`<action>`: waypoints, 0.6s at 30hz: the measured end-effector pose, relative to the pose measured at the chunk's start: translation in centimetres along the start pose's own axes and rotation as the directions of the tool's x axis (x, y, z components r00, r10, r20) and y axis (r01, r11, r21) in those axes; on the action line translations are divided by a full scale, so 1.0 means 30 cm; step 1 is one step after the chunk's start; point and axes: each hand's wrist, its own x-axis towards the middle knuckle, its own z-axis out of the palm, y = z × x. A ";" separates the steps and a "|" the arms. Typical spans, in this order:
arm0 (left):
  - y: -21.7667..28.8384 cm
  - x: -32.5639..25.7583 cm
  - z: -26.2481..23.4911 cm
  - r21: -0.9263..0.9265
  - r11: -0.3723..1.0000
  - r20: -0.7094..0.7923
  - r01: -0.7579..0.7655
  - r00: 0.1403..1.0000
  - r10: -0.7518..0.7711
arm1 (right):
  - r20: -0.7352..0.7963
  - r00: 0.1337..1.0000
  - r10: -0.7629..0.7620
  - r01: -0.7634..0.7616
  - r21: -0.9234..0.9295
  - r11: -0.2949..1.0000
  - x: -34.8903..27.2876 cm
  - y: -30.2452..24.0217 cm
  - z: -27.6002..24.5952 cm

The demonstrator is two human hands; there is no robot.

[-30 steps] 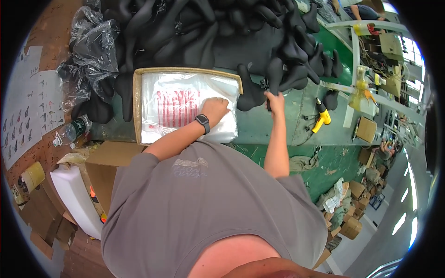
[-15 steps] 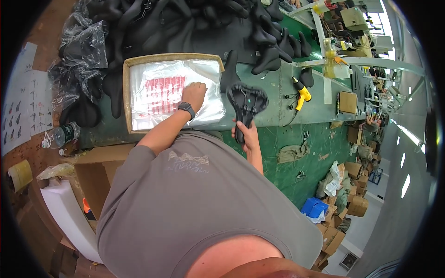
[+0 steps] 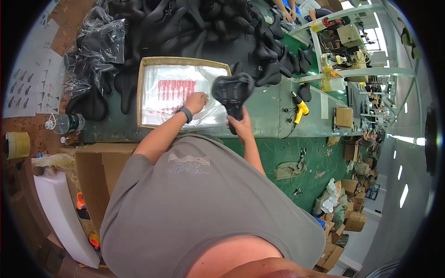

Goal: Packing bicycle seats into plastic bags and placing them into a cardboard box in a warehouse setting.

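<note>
My right hand (image 3: 239,126) grips a black bicycle saddle (image 3: 232,91) by its narrow nose, underside up, over the green bench's near edge. My left hand (image 3: 196,101), a dark watch on its wrist, rests on a stack of clear plastic bags with red print (image 3: 172,92). The bags lie in a shallow wooden tray (image 3: 140,88) on the bench. A large heap of black saddles (image 3: 218,28) covers the bench beyond the tray.
Crumpled clear plastic (image 3: 95,46) lies left of the tray. A yellow power tool (image 3: 300,107) sits on the bench to the right. An open cardboard box (image 3: 99,171), a plastic bottle (image 3: 65,123) and a tape roll (image 3: 17,144) are at my left. Shelving (image 3: 343,41) stands far right.
My right hand pulled one saddle out of the heap and brought it toward me, turning it underside up beside the tray. My left hand stayed on the bags.
</note>
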 end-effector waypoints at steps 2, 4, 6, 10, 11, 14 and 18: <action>0.006 -0.068 -0.033 0.345 0.938 -0.411 -0.035 0.893 0.185 | 0.072 0.979 -0.191 0.200 -0.516 0.833 0.089 0.100 0.050; 0.187 -0.139 -0.072 0.431 0.895 -0.571 -0.112 0.734 0.367 | 0.177 0.974 -0.140 0.225 -0.731 0.644 0.104 0.058 0.100; 0.414 -0.213 -0.106 0.480 0.814 -0.557 -0.327 0.603 0.571 | 0.357 0.905 -0.232 0.424 -0.806 0.414 0.114 0.003 0.121; 0.690 -0.437 -0.197 0.494 0.537 -0.013 -0.684 0.612 0.791 | 0.260 0.956 -0.137 0.285 -0.706 0.648 0.155 -0.072 0.152; 0.727 -0.500 -0.208 0.448 0.574 -0.029 -0.685 0.631 0.775 | 0.271 0.962 0.030 0.121 -0.523 0.844 0.162 -0.096 0.149; 0.729 -0.658 -0.313 -0.171 0.867 -0.221 -0.468 0.876 0.429 | 0.453 0.820 0.350 -0.428 0.079 0.900 0.134 -0.288 0.175; 0.551 -0.605 -0.401 -0.764 0.637 0.038 -0.101 0.979 0.201 | 0.310 0.951 0.008 -0.038 0.093 0.995 0.188 -0.387 0.268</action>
